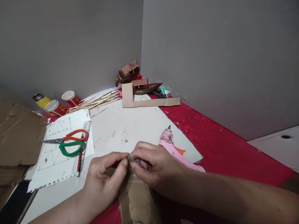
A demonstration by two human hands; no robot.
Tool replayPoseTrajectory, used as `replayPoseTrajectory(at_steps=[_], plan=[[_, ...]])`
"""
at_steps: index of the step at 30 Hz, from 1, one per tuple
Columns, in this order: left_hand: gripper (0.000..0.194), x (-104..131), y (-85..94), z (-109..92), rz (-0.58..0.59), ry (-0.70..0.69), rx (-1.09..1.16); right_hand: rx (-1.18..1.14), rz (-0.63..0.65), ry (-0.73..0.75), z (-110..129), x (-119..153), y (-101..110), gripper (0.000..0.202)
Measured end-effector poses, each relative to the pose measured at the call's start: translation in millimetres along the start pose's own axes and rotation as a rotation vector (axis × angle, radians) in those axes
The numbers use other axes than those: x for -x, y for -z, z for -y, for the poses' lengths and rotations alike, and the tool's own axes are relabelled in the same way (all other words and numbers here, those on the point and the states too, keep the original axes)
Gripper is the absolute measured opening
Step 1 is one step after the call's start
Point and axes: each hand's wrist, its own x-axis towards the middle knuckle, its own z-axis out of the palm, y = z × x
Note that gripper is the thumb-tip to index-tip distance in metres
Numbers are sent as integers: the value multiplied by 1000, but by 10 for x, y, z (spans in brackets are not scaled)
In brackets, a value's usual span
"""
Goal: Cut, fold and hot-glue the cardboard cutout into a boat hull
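Note:
My left hand pinches one end of a thin, dark, twisted cord between thumb and forefinger, at the far tip of a brown cardboard piece. The fingers of my right hand are closed on the same cord just to the right, so both fingertips nearly meet. Part of the cord is hidden by the right fingers. The cardboard piece is long and folded, and it stretches back toward me below my wrists. Just beyond my right hand lies a pink glue gun, its nozzle pointing away.
Scissors, a ruler and a pencil rest on drawn paper at left. Paper cups, a yellow bottle and wooden sticks stand behind. Model boats and L-shaped cardboard sit near the wall corner.

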Motion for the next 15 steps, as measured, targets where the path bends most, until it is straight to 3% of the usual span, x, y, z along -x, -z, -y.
replayPoseTrajectory(at_steps=[4,10,15], plan=[[27,13,16,14,31,-1,31,-148,-24,-41,-47,-17,-12,15],[25,20,-1,57,3,43,72,-152,100,-217,-42,-21,107,13],[24,31,-17,80,23,114,121,-22,103,-35,-44,-5,170,16]])
